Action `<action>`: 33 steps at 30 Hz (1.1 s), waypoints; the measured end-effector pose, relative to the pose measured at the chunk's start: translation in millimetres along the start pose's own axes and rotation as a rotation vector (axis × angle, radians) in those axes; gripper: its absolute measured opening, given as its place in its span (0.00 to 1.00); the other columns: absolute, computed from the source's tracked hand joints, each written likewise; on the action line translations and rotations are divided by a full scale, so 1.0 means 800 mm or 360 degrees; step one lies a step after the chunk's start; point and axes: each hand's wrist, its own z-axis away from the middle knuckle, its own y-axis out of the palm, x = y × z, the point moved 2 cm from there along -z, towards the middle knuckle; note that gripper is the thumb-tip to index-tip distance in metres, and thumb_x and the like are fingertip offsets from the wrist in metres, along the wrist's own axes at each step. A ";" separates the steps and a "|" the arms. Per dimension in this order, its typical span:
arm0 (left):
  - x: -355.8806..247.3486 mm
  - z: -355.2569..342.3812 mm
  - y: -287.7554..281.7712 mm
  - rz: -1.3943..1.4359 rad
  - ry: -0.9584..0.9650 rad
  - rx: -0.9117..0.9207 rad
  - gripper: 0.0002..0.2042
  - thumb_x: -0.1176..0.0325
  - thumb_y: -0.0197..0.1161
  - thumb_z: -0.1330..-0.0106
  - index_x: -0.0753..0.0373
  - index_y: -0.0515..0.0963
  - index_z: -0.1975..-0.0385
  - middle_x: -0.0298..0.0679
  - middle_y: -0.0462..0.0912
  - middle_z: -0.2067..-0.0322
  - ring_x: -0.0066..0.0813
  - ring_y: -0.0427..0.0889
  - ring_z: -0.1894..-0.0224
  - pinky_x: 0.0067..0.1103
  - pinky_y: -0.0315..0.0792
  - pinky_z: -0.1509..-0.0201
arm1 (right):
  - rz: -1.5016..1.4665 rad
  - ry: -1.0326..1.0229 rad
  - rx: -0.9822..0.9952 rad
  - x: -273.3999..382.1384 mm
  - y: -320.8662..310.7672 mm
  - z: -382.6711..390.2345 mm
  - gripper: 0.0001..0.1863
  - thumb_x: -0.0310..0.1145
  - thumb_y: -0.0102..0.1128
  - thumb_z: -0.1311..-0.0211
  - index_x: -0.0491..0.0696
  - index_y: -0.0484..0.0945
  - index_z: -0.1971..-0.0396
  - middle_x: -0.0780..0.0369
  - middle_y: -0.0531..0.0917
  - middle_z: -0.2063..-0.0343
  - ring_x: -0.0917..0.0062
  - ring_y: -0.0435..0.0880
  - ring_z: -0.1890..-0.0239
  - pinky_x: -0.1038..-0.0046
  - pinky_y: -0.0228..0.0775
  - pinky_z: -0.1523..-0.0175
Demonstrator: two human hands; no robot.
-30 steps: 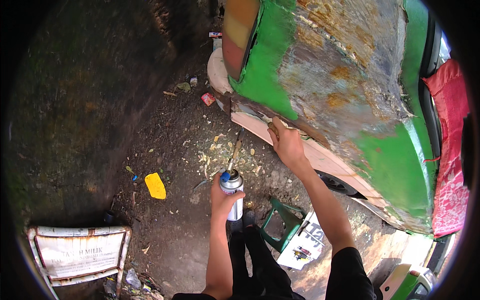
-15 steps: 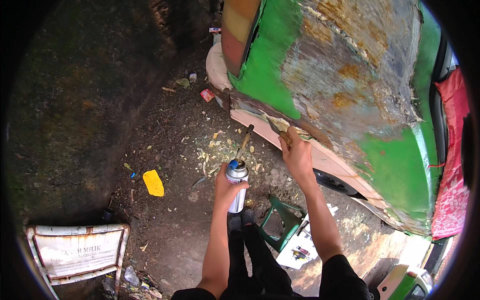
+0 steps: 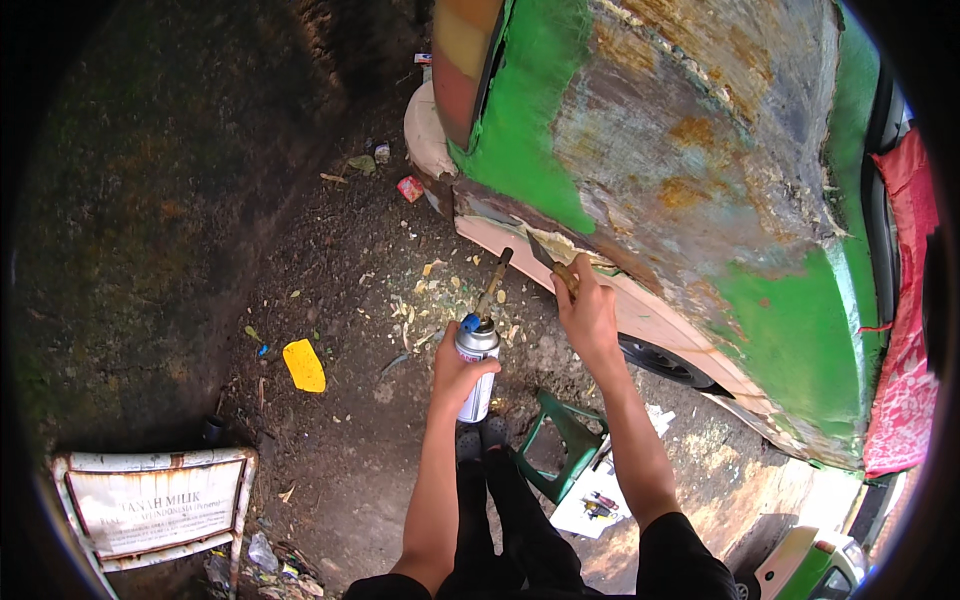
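My left hand [image 3: 456, 372] is wrapped around the can of a gas blowtorch [image 3: 477, 376], with a blue fitting at its top. The torch's burner tube points away from me, its dark tip close to the pink lower edge [image 3: 490, 236] of a vehicle. My right hand [image 3: 590, 308] grips a putty knife [image 3: 542, 252] by its wooden handle. Its narrow blade is at the seam above that pink edge, where pale material is peeling; contact cannot be made out. Above spreads the vehicle's body panel [image 3: 660, 150], green paint around a bare, rusty, scraped area. No flame shows.
A green plastic stool [image 3: 572, 446] stands by my feet, beside a white sheet [image 3: 575, 515] with small tools on it. Paint flakes litter the dirt under the torch. A yellow scrap [image 3: 304, 366] lies left, and a rusty-framed white sign [image 3: 160, 505] stands at lower left.
The torch tip has shifted slightly right, nearer the vehicle's edge. My right hand and the putty knife have moved a little left. Both grips stay the same.
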 end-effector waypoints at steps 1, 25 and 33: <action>0.002 0.000 0.000 0.0016 -0.0002 0.0004 0.28 0.82 0.68 0.61 0.63 0.72 0.54 0.39 0.82 0.66 0.31 0.83 0.63 0.29 0.76 0.58 | 0.0009 -0.0011 0.0002 0.001 0.000 0.000 0.12 0.27 0.62 0.36 0.42 0.68 0.61 0.47 0.84 0.71 0.44 0.81 0.67 0.52 0.72 0.68; 0.016 -0.013 -0.001 0.0141 -0.0018 0.0019 0.28 0.83 0.67 0.61 0.62 0.71 0.55 0.38 0.82 0.67 0.31 0.83 0.65 0.28 0.76 0.60 | 0.0111 -0.0120 -0.0017 0.011 0.008 -0.013 0.12 0.28 0.61 0.36 0.43 0.68 0.60 0.47 0.84 0.69 0.44 0.82 0.68 0.51 0.74 0.67; 0.018 -0.022 -0.011 0.0157 0.0002 -0.0026 0.29 0.83 0.67 0.62 0.62 0.72 0.53 0.39 0.82 0.66 0.32 0.83 0.65 0.29 0.77 0.60 | 0.0295 -0.0071 -0.0013 0.014 0.023 -0.010 0.13 0.28 0.59 0.35 0.44 0.64 0.58 0.47 0.84 0.70 0.44 0.82 0.69 0.49 0.74 0.67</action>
